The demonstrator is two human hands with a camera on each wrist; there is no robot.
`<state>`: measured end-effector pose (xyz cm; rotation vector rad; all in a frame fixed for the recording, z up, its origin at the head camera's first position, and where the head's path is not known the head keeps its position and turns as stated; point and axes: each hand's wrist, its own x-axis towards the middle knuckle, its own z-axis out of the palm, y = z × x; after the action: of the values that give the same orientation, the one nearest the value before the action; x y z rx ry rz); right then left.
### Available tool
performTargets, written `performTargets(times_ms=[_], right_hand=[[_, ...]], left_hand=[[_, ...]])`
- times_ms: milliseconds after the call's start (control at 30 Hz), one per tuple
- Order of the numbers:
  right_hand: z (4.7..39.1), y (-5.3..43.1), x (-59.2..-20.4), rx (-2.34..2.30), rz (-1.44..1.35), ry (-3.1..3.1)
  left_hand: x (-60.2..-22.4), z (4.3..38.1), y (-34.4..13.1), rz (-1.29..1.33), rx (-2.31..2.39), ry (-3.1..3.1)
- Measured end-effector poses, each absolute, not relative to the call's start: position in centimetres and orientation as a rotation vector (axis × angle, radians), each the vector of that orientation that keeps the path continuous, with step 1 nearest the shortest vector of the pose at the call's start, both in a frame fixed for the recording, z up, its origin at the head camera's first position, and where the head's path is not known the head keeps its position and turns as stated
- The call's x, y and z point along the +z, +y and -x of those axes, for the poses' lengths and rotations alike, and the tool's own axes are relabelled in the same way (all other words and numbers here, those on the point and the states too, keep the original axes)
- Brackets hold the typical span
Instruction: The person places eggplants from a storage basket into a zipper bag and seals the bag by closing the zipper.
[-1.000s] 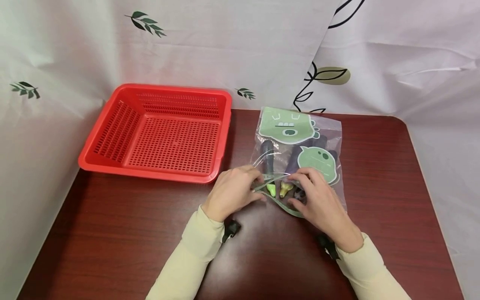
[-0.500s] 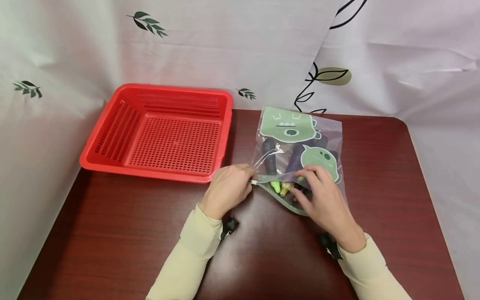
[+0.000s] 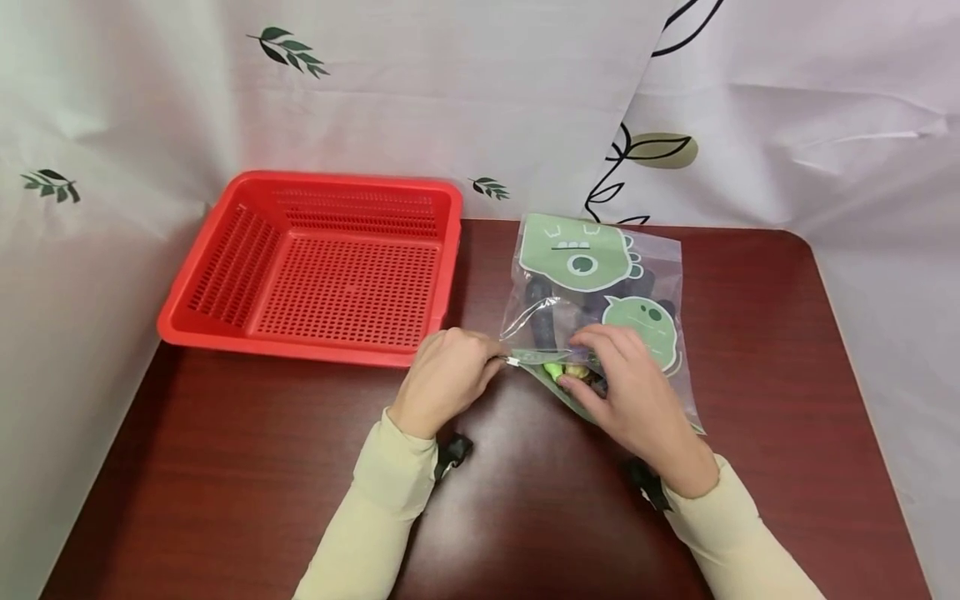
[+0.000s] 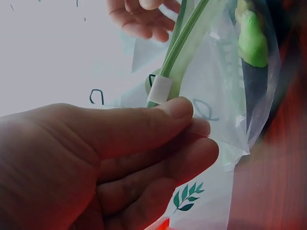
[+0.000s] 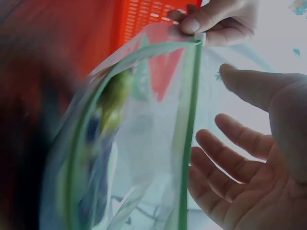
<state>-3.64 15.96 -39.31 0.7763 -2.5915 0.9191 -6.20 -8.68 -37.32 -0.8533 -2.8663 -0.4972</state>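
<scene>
A clear zip bag (image 3: 573,254) with green cartoon prints lies on the table, its green-edged mouth towards me and parted. Dark eggplants (image 3: 542,312) show inside, one with a bright green cap (image 4: 253,43). My left hand (image 3: 446,375) pinches the left corner of the mouth between thumb and fingers, right by the white slider (image 4: 160,89). Over the right part of the mouth hovers my right hand (image 3: 637,392), thumb and fingers spread apart. In the right wrist view its fingertips (image 5: 204,136) are beside the green zip strip (image 5: 192,120), holding nothing.
A red plastic basket (image 3: 442,275) with slotted walls stands at the back left, close to my left hand. White curtains (image 3: 420,100) with leaf prints hang behind and at both sides of the dark red wooden table (image 3: 787,350).
My left thumb and fingers have closed on the bag's corner, and that hand has drawn slightly left. My right hand has shifted a little left over the mouth, which looks narrower.
</scene>
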Motion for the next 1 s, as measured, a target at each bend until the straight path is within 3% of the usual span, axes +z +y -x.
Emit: performTargets(times_ms=[633, 1000], right_hand=[[4.9, 10.9, -38.1, 0.878, -0.895, -2.602], [5.5, 10.4, -38.9, 0.865, -0.901, -2.589]], left_hand=[[-36.9, 6.1, -9.1, 0.978, -0.465, -2.826], [-37.1, 6.2, -8.9, 0.942, -0.436, -2.827]])
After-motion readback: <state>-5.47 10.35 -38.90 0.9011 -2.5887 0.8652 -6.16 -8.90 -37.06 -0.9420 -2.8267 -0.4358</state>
